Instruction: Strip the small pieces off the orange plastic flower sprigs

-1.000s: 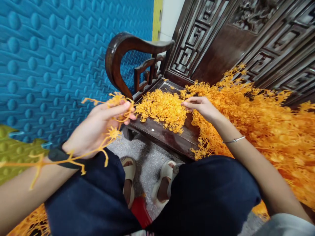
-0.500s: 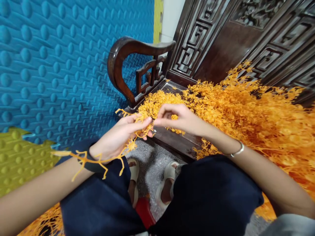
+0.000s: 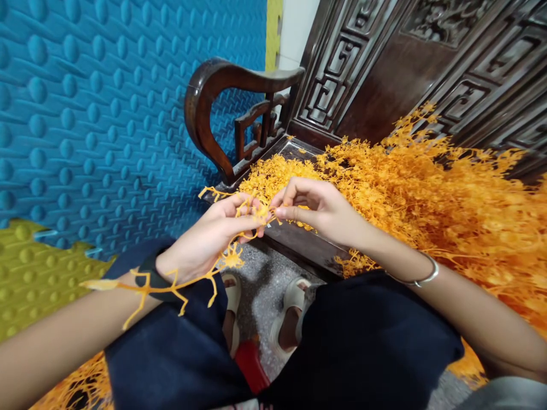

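An orange plastic stem [image 3: 192, 280] with short bare side twigs runs from my left hand [image 3: 220, 228] back across my left wrist. That hand is closed around the stem, thumb and fingers pressed on its leafy end. Fingertips of my right hand [image 3: 318, 208] pinch at a small orange sprig [image 3: 265, 213] right beside the left thumb. Whether the sprig is joined to the stem cannot be made out. Below and behind the hands, a heap of small orange pieces [image 3: 273, 173] lies on the dark wooden seat [image 3: 294, 242].
A curved wooden armrest [image 3: 199, 108] rises beyond my hands, with a carved backrest [image 3: 371, 91] to the right. Bushy orange plastic foliage [image 3: 453, 199] fills the right side. Blue foam matting [image 3: 106, 114] is at left. Something red [image 3: 252, 367] sits between my feet.
My right hand has shifted slightly and its fingertips now meet the sprig at the left fingers. The left fingers have curled and the stem's bare end has moved slightly left.
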The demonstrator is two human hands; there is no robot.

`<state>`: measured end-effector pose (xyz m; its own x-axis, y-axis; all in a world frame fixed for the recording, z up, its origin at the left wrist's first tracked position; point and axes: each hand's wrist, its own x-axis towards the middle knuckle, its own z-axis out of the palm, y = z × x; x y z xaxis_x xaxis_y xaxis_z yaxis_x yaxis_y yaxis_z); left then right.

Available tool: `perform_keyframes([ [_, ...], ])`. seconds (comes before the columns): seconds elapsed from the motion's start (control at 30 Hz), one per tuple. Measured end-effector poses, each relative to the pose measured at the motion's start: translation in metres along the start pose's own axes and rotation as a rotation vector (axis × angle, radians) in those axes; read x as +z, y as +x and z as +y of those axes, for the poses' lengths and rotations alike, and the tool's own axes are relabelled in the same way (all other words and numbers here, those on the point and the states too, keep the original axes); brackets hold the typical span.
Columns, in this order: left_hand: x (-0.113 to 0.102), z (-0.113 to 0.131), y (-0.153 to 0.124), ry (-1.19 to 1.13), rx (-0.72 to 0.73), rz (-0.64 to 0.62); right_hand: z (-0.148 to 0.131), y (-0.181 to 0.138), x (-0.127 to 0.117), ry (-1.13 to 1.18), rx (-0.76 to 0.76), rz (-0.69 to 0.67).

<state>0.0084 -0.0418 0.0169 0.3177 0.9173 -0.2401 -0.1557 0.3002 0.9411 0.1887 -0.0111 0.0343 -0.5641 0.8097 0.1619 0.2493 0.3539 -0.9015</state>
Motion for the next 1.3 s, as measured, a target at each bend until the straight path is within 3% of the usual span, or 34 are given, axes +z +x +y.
perform_keyframes([
  [0.17,0.000,-0.005,0.001,0.016,0.045,0.056,0.005,0.003,-0.002,-0.082,0.023,0.119],
  [0.27,-0.005,-0.008,-0.001,0.039,0.034,0.095,0.016,0.007,-0.029,-0.185,-0.007,0.339],
  [0.4,-0.010,-0.008,-0.003,0.048,-0.039,0.045,0.054,0.015,-0.073,-0.173,0.075,0.609],
  [0.57,-0.009,-0.007,0.002,-0.139,-0.135,-0.036,0.106,0.029,-0.090,-0.149,0.180,0.688],
  [0.67,-0.007,-0.007,0.006,-0.187,-0.139,-0.112,0.119,0.036,-0.089,-0.160,0.201,0.572],
  [0.77,-0.004,-0.007,0.007,-0.134,-0.096,-0.127,0.109,0.036,-0.083,-0.190,0.178,0.430],
  [0.9,-0.001,-0.007,0.004,0.028,-0.044,-0.117,0.064,0.027,-0.059,-0.155,0.017,0.231],
  [1.0,0.001,-0.006,0.002,0.124,-0.047,-0.154,0.026,0.017,-0.035,-0.087,-0.054,-0.074],
  [1.07,0.000,-0.006,0.001,0.153,-0.057,-0.181,0.009,0.011,-0.024,-0.092,-0.131,-0.207],
  [1.2,-0.002,-0.008,0.001,0.155,-0.083,-0.219,-0.003,0.004,-0.016,-0.155,-0.246,-0.266],
  [1.3,-0.003,-0.008,0.001,0.146,-0.091,-0.223,-0.005,0.001,-0.016,-0.168,-0.205,-0.294],
])
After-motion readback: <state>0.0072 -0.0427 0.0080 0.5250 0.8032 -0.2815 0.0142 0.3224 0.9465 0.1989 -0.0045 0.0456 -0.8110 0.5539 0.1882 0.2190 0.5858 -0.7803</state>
